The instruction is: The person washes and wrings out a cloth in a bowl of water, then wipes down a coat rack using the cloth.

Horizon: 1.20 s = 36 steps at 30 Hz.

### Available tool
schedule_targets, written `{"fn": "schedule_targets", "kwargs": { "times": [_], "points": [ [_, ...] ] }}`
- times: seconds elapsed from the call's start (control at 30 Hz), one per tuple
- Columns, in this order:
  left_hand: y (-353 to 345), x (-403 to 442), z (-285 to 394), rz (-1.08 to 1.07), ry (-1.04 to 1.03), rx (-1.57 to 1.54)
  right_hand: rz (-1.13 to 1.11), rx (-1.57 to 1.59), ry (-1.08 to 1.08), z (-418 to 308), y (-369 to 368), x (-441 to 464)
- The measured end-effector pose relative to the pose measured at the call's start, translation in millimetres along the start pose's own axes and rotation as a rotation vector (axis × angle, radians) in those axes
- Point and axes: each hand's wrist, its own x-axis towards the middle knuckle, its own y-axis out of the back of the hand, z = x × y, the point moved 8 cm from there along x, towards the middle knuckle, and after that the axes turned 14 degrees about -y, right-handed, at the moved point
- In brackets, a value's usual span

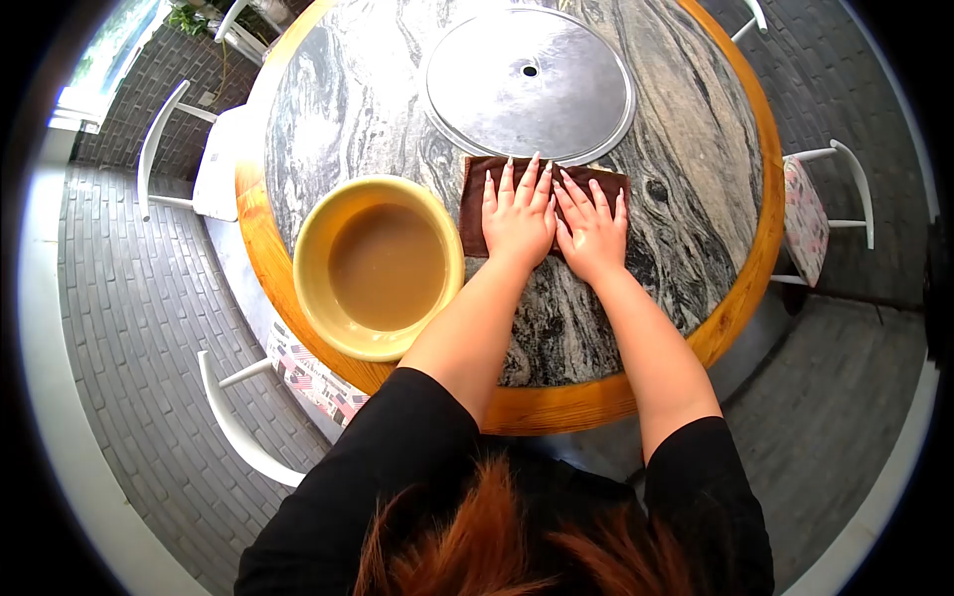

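Observation:
A dark brown cloth (474, 204) lies spread on the round marble-patterned table (686, 129). Both hands press flat on it, side by side: my left hand (519, 219) covers its left half and my right hand (594, 230) its right half. The fingers of each are stretched out, pointing away from me, and neither hand grips anything. Just left of the cloth stands a yellow basin (316, 233) holding cloudy brown water (388, 268). My left forearm passes close by the basin's right rim. Beyond my fingertips is a round metal plate (532, 109) with a small hole near its middle.
A wooden rim (556, 409) borders the tabletop. White chairs stand around it, including one at the left (217, 164), one at the lower left (243, 437) and one at the right (807, 214). Grey brick-like flooring (139, 298) surrounds the table.

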Motion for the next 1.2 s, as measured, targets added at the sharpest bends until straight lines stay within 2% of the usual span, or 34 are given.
{"fn": "schedule_targets", "kwargs": {
  "times": [0.17,0.4,0.67,1.2],
  "points": [
    [-1,-2,2,-0.076,-0.006,0.029,-0.009,-0.032,-0.060,-1,-3,-7],
    [8,-34,8,-0.023,-0.047,0.018,0.019,0.005,-0.063,-7,2,-41],
    [28,-100,34,-0.007,-0.005,0.036,0.008,0.041,0.046,-9,16,-99],
    [51,-214,138,-0.012,0.183,0.095,-0.057,0.157,0.275,31,53,-218]
  ]
}}
